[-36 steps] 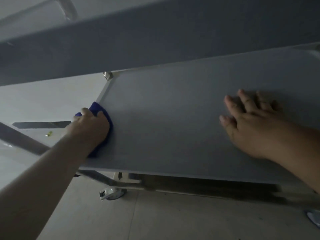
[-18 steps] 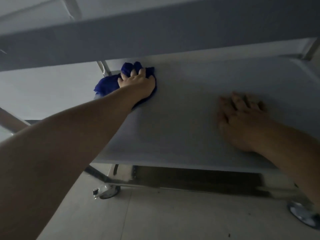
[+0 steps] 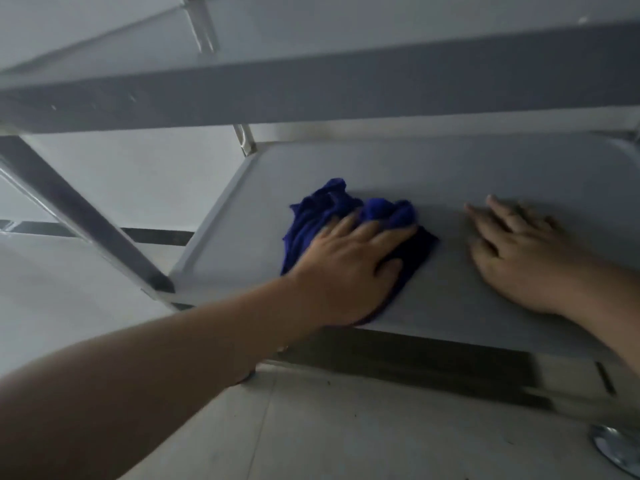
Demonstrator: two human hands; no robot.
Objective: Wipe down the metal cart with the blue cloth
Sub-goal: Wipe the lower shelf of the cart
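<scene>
Metal cart (image 3: 311, 91): grey steel, matt finish, dim light. Upper shelf edge crosses view above. Lower shelf (image 3: 485, 168) flat, shallow raised rim, slim upright post (image 3: 245, 140) at far left corner. Caster (image 3: 620, 452) visible low right on floor.
Blue cloth (image 3: 311, 220): deep blue, crumpled, far side bunched in folds. Lies on lower shelf, left of centre, reaching its near edge. Near portion pressed flat under left hand (image 3: 349, 268).

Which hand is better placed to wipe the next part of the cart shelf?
Left. The left hand presses the blue cloth on the lower shelf; the right hand lies flat on bare metal, without cloth.
</scene>
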